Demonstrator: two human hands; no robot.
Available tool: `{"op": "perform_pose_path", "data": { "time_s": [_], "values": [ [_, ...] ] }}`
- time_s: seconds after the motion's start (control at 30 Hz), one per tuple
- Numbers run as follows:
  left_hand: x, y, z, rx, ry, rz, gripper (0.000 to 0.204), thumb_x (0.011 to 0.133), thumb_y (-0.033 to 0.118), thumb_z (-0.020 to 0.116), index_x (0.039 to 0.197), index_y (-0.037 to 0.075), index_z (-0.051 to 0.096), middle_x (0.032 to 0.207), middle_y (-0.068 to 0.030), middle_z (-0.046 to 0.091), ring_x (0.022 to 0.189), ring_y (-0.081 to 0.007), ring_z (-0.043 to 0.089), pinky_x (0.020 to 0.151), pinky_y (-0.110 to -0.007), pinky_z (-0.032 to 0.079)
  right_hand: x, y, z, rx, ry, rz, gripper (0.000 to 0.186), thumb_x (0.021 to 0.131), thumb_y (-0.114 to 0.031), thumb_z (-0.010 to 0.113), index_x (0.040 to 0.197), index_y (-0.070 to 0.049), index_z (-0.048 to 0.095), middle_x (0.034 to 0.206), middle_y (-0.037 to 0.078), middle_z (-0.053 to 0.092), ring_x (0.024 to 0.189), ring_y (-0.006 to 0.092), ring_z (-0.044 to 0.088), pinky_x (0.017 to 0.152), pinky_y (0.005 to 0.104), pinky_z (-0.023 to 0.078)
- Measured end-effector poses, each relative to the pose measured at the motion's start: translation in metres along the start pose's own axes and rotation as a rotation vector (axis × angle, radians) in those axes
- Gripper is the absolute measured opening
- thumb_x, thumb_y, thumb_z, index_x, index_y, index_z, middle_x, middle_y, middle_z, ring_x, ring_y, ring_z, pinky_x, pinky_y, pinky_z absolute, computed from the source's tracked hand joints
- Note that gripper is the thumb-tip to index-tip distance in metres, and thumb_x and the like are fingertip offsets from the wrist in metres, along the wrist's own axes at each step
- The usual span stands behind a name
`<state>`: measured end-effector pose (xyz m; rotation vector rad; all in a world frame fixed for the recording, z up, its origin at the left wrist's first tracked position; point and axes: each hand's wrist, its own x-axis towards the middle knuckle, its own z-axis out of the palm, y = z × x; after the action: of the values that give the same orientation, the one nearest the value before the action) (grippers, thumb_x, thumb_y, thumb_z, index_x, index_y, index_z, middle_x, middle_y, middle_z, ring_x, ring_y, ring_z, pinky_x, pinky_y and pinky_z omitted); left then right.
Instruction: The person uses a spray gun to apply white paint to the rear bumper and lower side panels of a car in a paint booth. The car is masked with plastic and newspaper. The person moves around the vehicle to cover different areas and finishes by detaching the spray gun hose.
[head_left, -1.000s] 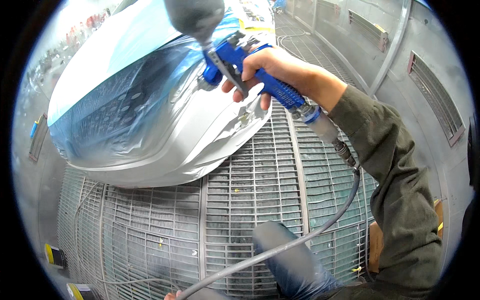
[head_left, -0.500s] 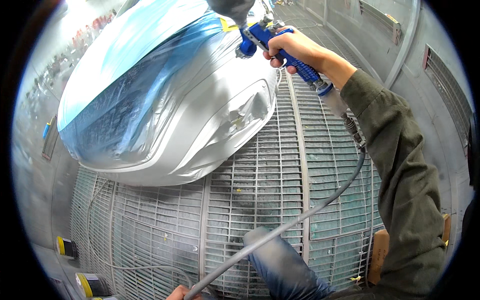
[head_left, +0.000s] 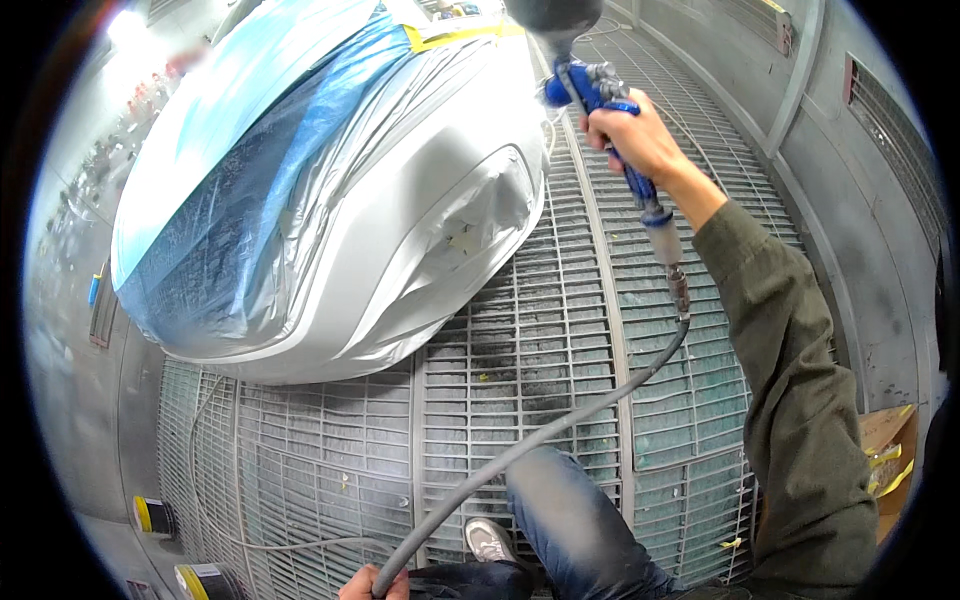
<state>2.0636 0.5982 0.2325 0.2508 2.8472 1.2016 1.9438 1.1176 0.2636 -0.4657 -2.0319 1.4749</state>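
My right hand [head_left: 645, 145] is closed around the handle of a blue spray gun [head_left: 590, 90] with a dark cup [head_left: 556, 14] on top, partly cut off by the upper edge. The gun stands off the right side of a white car panel [head_left: 410, 185], apart from it. Translucent blue masking film [head_left: 290, 170] and yellow tape [head_left: 455, 38] cover much of the car. From the gun's handle a grey air hose [head_left: 520, 448] runs down to my left hand [head_left: 375, 583], whose fingers wrap around it at the lower edge.
Metal floor grating [head_left: 520, 370] lies under the car and my feet. Paint cans [head_left: 205, 580] stand at the lower left, and an open cardboard box [head_left: 888, 450] at the right. A thin hose [head_left: 300, 545] trails along the floor. Grey walls [head_left: 850, 200] rise on both sides.
My right hand has swung the spray gun to the right, away from the panel, and its handle points more steeply down. My left hand keeps hold of the hose. The whole view has shifted slightly.
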Motion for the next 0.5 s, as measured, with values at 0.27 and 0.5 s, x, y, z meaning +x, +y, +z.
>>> {"op": "perform_pose_path", "data": {
  "time_s": [0.27, 0.5],
  "values": [
    [0.022, -0.025, 0.007, -0.039, -0.023, 0.091, 0.008, 0.076, 0.004, 0.063, 0.074, -0.002, 0.058, 0.06, -0.0136, 0.051, 0.052, -0.0211, 0.046, 0.051, -0.037, 0.036, -0.065, 0.025, 0.058, 0.133, -0.336, 0.139, 0.049, 0.082, -0.019, 0.065, 0.125, 0.0, 0.052, 0.084, 0.003, 0.06, 0.069, 0.0085, 0.055, 0.059, 0.0247, 0.047],
    [0.029, -0.029, 0.009, 0.056, -0.004, 0.205, 0.016, 0.067, 0.002, 0.055, 0.061, 0.003, 0.039, 0.055, -0.0084, 0.033, 0.048, -0.0184, 0.032, 0.048, -0.037, 0.026, -0.099, 0.032, 0.104, 0.362, -0.882, 0.221, 0.024, 0.075, -0.014, 0.065, 0.097, -0.003, 0.064, 0.083, -0.001, 0.062, 0.07, 0.0056, 0.056, 0.053, 0.0205, 0.043]
  ]
}}
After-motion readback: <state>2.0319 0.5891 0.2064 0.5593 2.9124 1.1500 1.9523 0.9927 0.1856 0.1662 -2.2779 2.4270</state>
